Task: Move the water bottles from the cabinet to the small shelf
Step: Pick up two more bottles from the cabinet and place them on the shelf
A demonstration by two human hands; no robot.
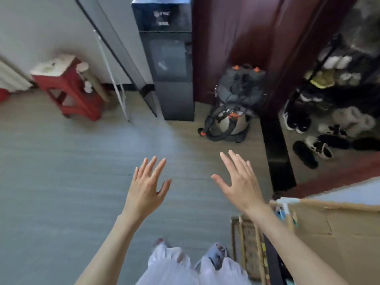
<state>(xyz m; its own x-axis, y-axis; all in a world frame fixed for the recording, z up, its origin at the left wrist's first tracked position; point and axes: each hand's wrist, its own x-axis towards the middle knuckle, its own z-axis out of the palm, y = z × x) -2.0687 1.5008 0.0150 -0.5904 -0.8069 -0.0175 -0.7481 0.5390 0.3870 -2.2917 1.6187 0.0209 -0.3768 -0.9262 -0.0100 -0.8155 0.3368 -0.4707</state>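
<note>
Above the grey wood-look floor [61, 182], both hands are held out palm-down with fingers spread straight and apart, grasping nothing and touching nothing. The left hand [147, 188] hangs over the middle of the floor; the right hand [239, 182] is just beside it, apart from it, its forearm passing over the corner of a cardboard box [329, 233] at the lower right. No water bottles show anywhere in view, and I cannot tell which piece of furniture is the cabinet or the small shelf. Straight ahead, a tall dark water dispenser [170, 64] stands against the wall, next to a dark red door [236, 38]. At the foot of that door sits a vacuum cleaner [230, 120] with a black hose and orange parts, and a grey bag [240, 83] sits on top of it. To the right, a black rack [329, 79] carries shoes and slippers, with more pairs [320, 145] lying on the floor below it. Far left, a red stool [70, 89] stands near the wall with a pale slab on its top, and a white radiator [10, 79] shows at the edge. A thin white pole [115, 79] leans against the wall between the stool and the dispenser. At the bottom, white trouser legs [185, 268] and slippered feet [218, 254] stand beside a patterned mat [248, 249].
</note>
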